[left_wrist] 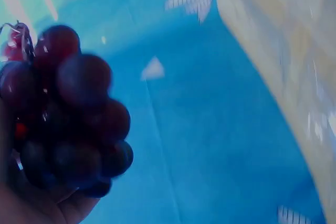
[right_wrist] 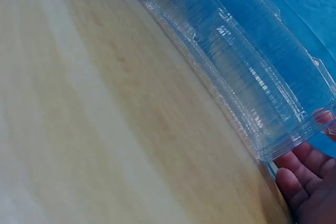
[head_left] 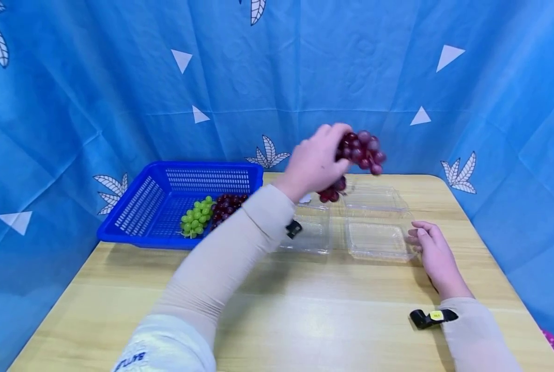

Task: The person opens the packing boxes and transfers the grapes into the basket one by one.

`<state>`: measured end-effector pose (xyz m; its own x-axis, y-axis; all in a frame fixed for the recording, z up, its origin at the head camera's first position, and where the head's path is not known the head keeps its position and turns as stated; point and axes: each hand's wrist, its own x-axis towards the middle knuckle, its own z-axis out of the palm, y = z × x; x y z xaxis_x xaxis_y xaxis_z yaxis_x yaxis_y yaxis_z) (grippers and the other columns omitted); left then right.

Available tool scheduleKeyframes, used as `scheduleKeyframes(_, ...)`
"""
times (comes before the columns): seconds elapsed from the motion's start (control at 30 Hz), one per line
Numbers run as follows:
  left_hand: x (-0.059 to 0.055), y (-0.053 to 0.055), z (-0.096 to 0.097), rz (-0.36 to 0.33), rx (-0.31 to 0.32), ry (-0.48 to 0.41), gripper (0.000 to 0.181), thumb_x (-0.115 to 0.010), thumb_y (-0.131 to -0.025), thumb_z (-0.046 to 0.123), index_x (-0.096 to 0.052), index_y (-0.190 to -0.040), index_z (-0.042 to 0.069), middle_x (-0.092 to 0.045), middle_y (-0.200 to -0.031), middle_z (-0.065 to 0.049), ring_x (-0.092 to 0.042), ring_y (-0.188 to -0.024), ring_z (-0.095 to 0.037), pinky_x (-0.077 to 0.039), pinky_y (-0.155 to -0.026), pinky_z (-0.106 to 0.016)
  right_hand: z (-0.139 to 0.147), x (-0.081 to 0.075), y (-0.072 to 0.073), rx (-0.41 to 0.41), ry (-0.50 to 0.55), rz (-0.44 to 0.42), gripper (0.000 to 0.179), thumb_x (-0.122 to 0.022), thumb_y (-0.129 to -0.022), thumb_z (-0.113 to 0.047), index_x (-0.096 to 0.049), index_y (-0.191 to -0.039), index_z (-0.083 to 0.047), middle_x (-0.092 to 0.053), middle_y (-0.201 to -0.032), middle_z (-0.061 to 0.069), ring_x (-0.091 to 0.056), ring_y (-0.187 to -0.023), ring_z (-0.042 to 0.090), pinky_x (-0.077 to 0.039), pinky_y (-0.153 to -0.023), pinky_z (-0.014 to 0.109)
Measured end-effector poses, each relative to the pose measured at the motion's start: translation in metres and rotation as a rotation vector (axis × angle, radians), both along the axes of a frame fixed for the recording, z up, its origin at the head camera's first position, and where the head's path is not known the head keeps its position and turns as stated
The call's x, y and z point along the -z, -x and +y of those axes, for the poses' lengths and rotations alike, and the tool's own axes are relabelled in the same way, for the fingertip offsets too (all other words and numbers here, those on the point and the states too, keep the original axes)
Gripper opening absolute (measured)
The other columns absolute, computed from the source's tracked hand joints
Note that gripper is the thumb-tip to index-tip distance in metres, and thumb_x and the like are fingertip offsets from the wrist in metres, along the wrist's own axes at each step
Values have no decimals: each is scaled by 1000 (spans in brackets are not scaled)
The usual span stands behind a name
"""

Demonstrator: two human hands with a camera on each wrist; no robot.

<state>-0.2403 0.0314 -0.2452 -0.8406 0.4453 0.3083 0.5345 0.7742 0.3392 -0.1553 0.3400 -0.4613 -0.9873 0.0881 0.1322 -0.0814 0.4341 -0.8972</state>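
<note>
My left hand point(head_left: 316, 160) grips a bunch of red grapes point(head_left: 362, 151), raised above the back of the table. In the left wrist view the dark round grapes point(left_wrist: 79, 114) rest against the palm and fingers. More red grapes point(head_left: 331, 192) show just below this hand; whether they belong to the same bunch I cannot tell. At the right, my right hand point(head_left: 437, 256) holds the right side rim of an open clear plastic box point(head_left: 376, 240). In the right wrist view, fingers point(right_wrist: 302, 174) lie outside the box's end wall, with another digit at the rim.
A second clear plastic box point(head_left: 307, 237) stands left of the first, partly behind the left forearm. The blue basket point(head_left: 119, 240) at the left holds green grapes point(head_left: 196, 218) and dark red grapes point(head_left: 226, 206). Blue curtain point(head_left: 300, 77) surrounds the wooden table point(head_left: 305, 320).
</note>
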Motion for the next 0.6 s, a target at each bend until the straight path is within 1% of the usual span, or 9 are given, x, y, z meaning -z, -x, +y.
scheduleKeyframes(0.07, -7, 7, -24, 31, -34, 10, 36, -62, -100, 36, -53, -133, 25, -60, -122, 5, -60, -94, -14, -52, -80, -35, 0, -1, -1, 2, 0, -2, 55, -24, -112, -35, -34, -148, 5, -49, -135, 26, -56, -105, 11, -47, -82, 19)
scheduleKeyframes(0.17, -12, 14, -62, 45, -87, 29, 21, -58, -102, 35, -56, -120, 23, -62, -115, 6, -60, -98, -15, -51, -83, -40, 0, -1, -1, 5, -1, 0, 54, -25, -112, -33, -33, -148, 6, -49, -135, 26, -56, -104, 12, -46, -81, 18)
scheduleKeyframes(0.27, -14, 18, -103, 51, -156, 53, 21, -57, -102, 35, -57, -119, 22, -62, -116, 3, -60, -101, -20, -50, -85, -46, 1, 0, -1, 1, 0, 3, 53, -26, -112, -32, -33, -148, 7, -48, -134, 27, -55, -103, 11, -46, -79, 17)
scheduleKeyframes(0.37, -17, 20, -145, 30, -240, 71, 25, -56, -103, 37, -56, -122, 20, -62, -118, -2, -60, -103, -26, -48, -88, -53, 1, 2, -1, 6, -8, 5, 52, -27, -112, -31, -34, -148, 7, -49, -134, 27, -55, -103, 10, -46, -80, 17)
scheduleKeyframes(0.47, -14, 19, -187, 18, -306, 83, 27, -54, -105, 36, -55, -123, 16, -62, -115, -7, -60, -99, -31, -47, -85, -57, 0, 3, 0, 12, -11, 10, 51, -28, -112, -30, -34, -147, 7, -49, -134, 27, -56, -103, 9, -47, -80, 17)
scheduleKeyframes(0.53, -7, 16, -214, 17, -334, 105, 28, -54, -105, 34, -54, -122, 13, -62, -111, -10, -59, -96, -35, -46, -82, -59, -1, 4, 0, 13, -14, 13, 51, -29, -112, -30, -34, -147, 6, -50, -133, 27, -56, -102, 10, -47, -80, 17)
scheduleKeyframes(0.6, 2, 14, -239, 13, -355, 137, 27, -54, -105, 32, -54, -122, 10, -61, -110, -13, -59, -94, -38, -46, -79, -61, -1, 5, 0, 8, -10, 14, 50, -29, -112, -29, -34, -147, 6, -50, -133, 27, -56, -102, 10, -47, -80, 17)
